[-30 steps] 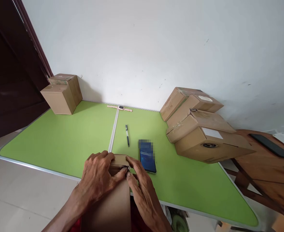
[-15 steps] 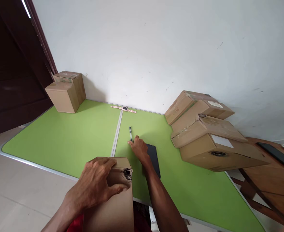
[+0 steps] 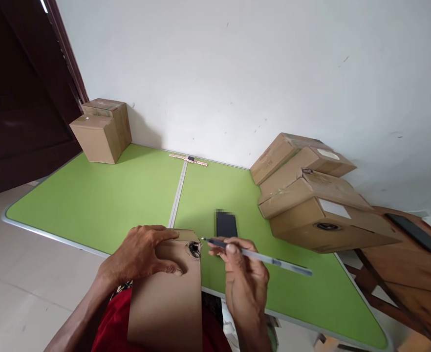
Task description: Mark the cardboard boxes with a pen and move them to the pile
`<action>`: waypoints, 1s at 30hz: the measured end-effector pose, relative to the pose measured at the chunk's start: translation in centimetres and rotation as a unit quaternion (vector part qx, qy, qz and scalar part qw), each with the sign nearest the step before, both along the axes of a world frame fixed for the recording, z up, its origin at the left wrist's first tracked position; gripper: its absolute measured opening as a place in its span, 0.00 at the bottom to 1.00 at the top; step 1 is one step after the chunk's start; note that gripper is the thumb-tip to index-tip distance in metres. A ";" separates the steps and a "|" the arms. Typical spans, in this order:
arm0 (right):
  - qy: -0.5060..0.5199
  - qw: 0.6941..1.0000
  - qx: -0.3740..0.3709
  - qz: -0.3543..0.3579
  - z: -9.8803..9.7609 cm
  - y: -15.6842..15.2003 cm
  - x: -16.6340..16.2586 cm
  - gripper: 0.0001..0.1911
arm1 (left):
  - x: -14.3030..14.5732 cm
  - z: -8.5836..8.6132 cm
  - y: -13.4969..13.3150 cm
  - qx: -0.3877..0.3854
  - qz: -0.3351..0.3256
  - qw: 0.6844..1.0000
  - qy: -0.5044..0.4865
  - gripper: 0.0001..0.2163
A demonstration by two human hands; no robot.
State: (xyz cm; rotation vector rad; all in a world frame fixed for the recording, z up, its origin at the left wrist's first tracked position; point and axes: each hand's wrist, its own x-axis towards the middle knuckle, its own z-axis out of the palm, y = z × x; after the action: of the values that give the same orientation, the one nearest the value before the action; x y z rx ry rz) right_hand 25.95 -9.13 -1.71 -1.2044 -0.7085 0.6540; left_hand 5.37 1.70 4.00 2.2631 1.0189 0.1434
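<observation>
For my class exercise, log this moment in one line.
left hand: on cardboard box | right hand: holding pen | phone: on table

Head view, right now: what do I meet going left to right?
Dark door → pair of cartons by the wall → held carton with the left hand on it → right hand holding a pen → cluster of cartons → flat black device.

I've lifted the pen off the table with my right hand and brought it back, its tip now just beside the hole in the box. My left hand has drawn its thumb away from that hole. Beyond my right fingers, the phone has gone dark (it glowed a second ago).
</observation>
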 end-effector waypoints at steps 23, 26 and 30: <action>-0.174 0.979 -0.075 0.079 0.8 -1.3 0.3 0.15 | 0.0 -0.4 0.2 -0.001 0.004 0.999 -0.047 0.27; -0.138 0.985 -0.090 0.052 1.1 -0.2 2.1 0.20 | -0.1 -0.4 0.2 0.000 0.006 0.999 -0.048 0.27; -0.266 0.927 -0.241 0.114 0.8 4.7 4.4 0.21 | -0.1 -0.3 0.2 0.002 0.010 0.999 -0.039 0.27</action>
State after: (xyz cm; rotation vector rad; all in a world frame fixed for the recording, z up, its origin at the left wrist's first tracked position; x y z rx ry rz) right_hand 30.36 -4.40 -0.92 -1.8066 -1.2012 0.7233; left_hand 5.27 1.85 3.66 2.2337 1.0001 0.2414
